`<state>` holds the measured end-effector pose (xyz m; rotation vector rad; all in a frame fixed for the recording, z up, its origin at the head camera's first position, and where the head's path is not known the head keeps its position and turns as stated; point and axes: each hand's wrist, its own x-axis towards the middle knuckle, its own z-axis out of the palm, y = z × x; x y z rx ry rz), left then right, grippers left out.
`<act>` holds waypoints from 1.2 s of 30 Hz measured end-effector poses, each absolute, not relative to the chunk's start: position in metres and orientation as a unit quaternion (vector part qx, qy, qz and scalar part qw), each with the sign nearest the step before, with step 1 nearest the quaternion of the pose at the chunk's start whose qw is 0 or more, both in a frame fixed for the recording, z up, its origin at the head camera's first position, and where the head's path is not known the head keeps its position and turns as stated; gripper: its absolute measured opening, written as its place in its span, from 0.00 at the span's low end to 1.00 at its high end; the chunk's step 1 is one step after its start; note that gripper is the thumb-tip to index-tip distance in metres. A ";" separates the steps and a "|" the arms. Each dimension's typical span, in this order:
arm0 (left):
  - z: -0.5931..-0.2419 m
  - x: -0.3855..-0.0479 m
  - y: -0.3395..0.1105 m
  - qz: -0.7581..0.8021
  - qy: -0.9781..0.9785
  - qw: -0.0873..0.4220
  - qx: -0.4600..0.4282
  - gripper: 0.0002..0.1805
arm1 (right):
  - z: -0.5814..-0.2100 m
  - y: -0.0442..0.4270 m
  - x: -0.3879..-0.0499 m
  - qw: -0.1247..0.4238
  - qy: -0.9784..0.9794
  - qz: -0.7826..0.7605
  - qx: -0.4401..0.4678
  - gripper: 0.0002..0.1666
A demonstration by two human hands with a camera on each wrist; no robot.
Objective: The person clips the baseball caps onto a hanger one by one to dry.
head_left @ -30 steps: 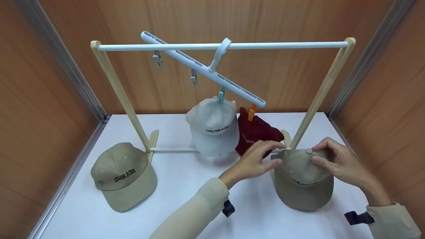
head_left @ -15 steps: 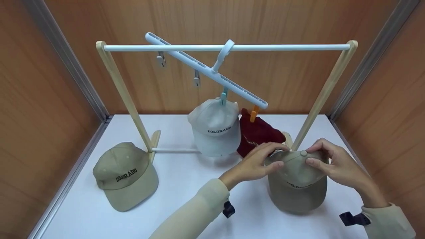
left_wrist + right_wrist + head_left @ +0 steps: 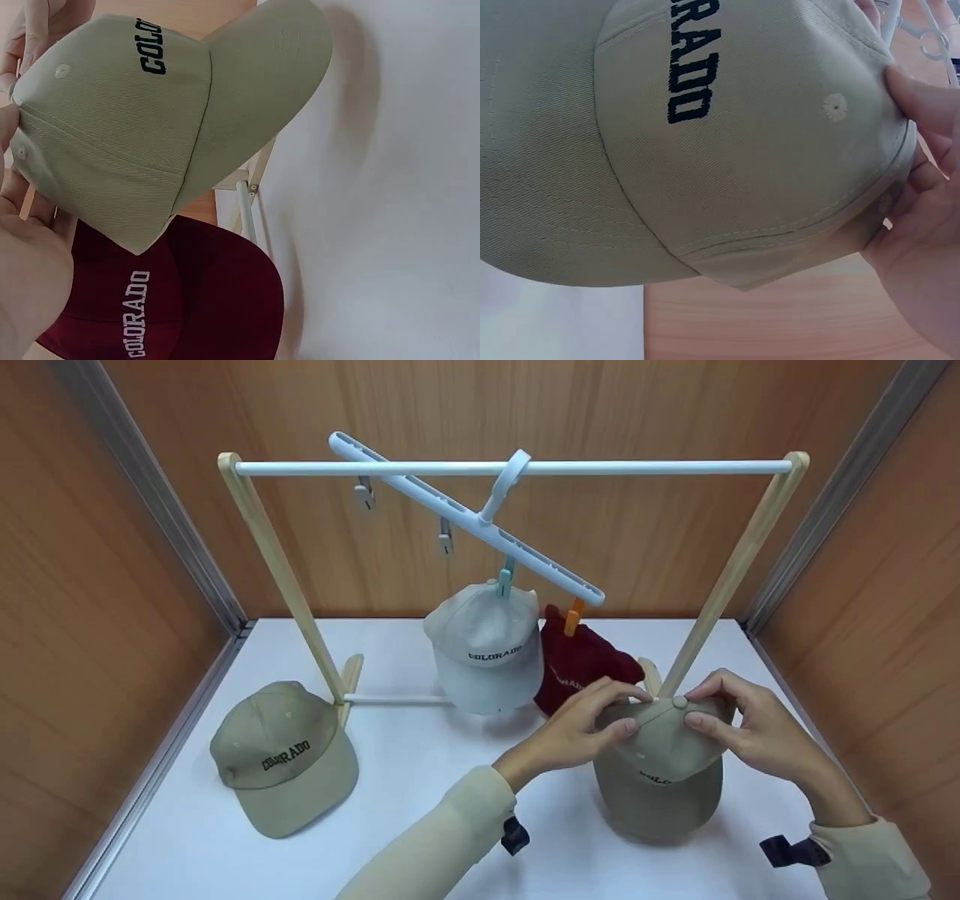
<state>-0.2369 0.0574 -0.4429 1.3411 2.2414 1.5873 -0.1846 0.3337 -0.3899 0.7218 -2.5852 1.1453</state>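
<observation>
Both hands hold a khaki cap by its crown, brim hanging down, at the right of the head view. My right hand pinches the crown beside the top button. On the other side my left hand grips the crown between thumb and fingers; in the left wrist view the cap hangs in front of a maroon cap. The right wrist view shows my right thumb and fingers on the cap's edge. A white cap and the maroon cap hang by clips from a tilted pale-blue hanger.
A second khaki cap lies on the white table at the left. The rack's white rail spans between wooden posts. Two grey clips, one of them the lower clip, hang bare on the hanger's left half. Wooden walls stand around.
The held cap and my right hand have moved left, toward the maroon cap. My left hand has stayed nearly in place and now grips the crown more closely.
</observation>
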 end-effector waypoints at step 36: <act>-0.416 -0.237 0.015 0.560 0.714 0.054 0.416 0.18 | -0.377 0.291 -0.186 0.086 -0.873 0.417 0.237 0.15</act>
